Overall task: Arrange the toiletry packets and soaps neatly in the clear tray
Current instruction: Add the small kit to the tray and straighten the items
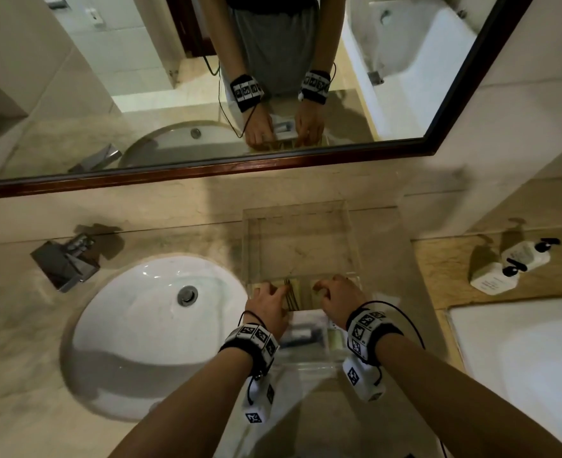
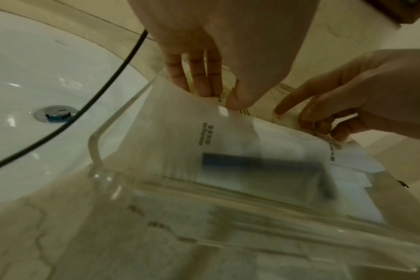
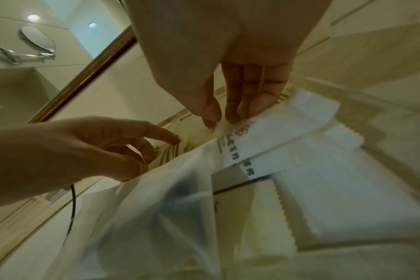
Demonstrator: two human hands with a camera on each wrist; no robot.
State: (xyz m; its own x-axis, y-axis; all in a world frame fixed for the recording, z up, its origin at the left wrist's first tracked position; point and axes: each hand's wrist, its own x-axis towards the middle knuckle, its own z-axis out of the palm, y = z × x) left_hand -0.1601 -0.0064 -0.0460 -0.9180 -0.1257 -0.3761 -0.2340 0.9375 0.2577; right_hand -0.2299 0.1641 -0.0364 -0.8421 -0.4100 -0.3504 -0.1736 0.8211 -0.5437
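Note:
The clear tray (image 1: 352, 233) stands on the counter right of the sink. Both of my hands reach into its middle. My left hand (image 1: 273, 290) touches a cream striped packet (image 1: 293, 294) with its fingertips (image 2: 204, 89). My right hand (image 1: 326, 287) touches a plain cream packet (image 3: 218, 130) beside it, index finger (image 2: 283, 108) down and the other fingers curled. I see neither hand gripping anything. A white packet with a dark item inside (image 2: 228, 151) lies in the tray's near part, beside further white packets (image 3: 324, 189).
The white sink basin (image 1: 134, 325) lies left of the tray, with a chrome faucet (image 1: 64, 262) behind it. Two white pump bottles (image 1: 511, 266) stand on a ledge at the right. A bathtub rim (image 1: 521, 358) is near right. A framed mirror (image 1: 207, 170) hangs behind the counter.

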